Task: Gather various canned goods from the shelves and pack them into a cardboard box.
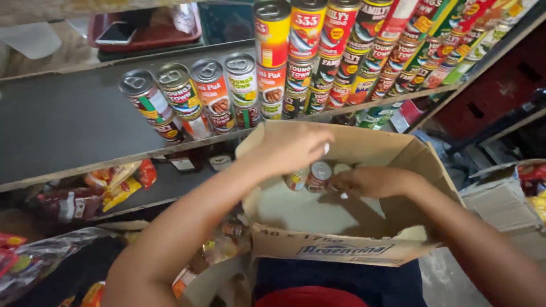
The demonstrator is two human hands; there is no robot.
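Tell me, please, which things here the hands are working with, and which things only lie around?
In hand:
- cardboard box
- cans in box
- left hand, above the cans
- right hand, on the cans
- shelf cans, nearby

Lying about:
- red tray
- snack packets
- crate

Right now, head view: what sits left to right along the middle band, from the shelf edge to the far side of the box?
Snack packets on the lower shelf → left hand over the cardboard box → small cans inside the box → right hand down among them → grey carton at far right.
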